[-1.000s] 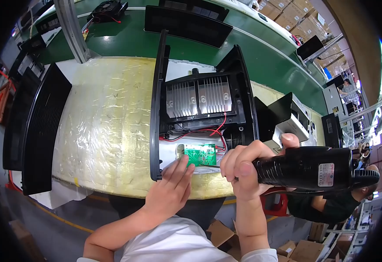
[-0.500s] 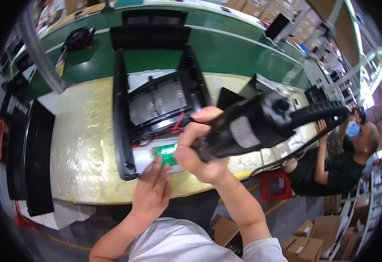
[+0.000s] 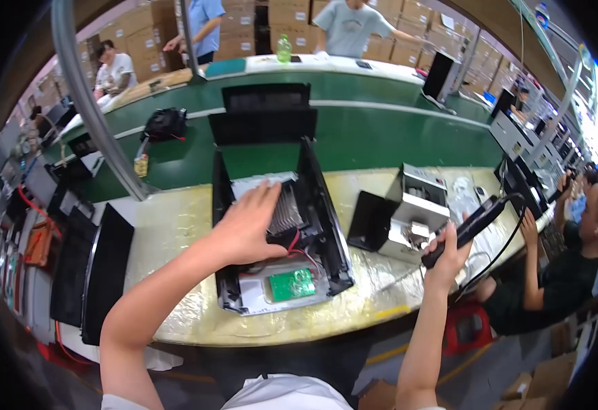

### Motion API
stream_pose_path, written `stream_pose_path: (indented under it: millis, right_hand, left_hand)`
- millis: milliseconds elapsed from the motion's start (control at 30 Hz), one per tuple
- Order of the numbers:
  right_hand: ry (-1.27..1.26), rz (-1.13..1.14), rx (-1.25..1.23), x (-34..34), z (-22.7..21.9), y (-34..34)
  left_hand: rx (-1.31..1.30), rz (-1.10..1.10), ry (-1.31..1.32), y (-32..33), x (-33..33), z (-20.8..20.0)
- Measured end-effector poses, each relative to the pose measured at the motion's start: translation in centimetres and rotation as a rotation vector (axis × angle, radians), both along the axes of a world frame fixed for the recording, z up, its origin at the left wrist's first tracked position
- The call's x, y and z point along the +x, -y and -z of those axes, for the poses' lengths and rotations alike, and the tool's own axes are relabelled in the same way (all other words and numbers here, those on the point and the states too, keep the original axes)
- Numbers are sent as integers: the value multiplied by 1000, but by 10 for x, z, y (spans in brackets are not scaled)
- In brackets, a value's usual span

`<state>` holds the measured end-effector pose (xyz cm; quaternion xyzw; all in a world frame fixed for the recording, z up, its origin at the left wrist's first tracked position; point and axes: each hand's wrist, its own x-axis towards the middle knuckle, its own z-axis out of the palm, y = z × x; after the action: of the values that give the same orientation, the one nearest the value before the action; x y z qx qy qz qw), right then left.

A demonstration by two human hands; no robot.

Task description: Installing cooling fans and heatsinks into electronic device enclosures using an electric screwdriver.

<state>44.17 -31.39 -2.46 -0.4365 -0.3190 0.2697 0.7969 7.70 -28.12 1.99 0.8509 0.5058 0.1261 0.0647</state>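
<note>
A black open-topped housing (image 3: 326, 225) lies on the plastic-covered bench in front of me. My left hand (image 3: 243, 229) reaches over it, fingers stretched and thumb apart, above a grey finned metal block (image 3: 289, 210); whether the fingertips touch it I cannot tell. Red wires (image 3: 302, 251) run near my thumb. At the housing's near end sits a green circuit board (image 3: 292, 284). Off to the right, my right hand (image 3: 449, 256) is closed around a black electric screwdriver (image 3: 475, 224), held tilted, with its cable leaving the upper end.
A grey metal box (image 3: 418, 198) with a black panel stands right of the housing. Black panels (image 3: 107, 273) lean at the left, near a metal post (image 3: 100, 116). Beyond runs a green work surface (image 3: 374, 133). A seated co-worker (image 3: 565, 273) is close on the right.
My right hand has carried the screwdriver from above the housing out to the right. My left hand has left the circuit board and moved forward over the metal block. The view has tilted up.
</note>
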Motion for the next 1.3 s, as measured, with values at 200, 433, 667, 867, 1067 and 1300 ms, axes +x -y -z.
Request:
stream_pose_path:
  millis: [200,433,667,867,1067,1300]
  right_hand:
    - [818,707,-78,-2,13,20]
    - [220,-759,-61,-129,5,15]
    - [9,-825,-100,-128,-1,21]
    - [11,-766,-85,-125,-13,24]
    - [76,-777,-101,-122,-12,21]
    - [105,-789,-113,-131,-12,31]
  left_hand:
    - [-126,-52,-108,-7,11,-4]
    - [-22,-4,-27,-13,11,-7]
    - [294,137,-12,21,14,-45]
    - [148,118,-99,44,26,-48]
    - [117,85,-175,36,25,-31]
    - [146,126,-219,41,29,-19]
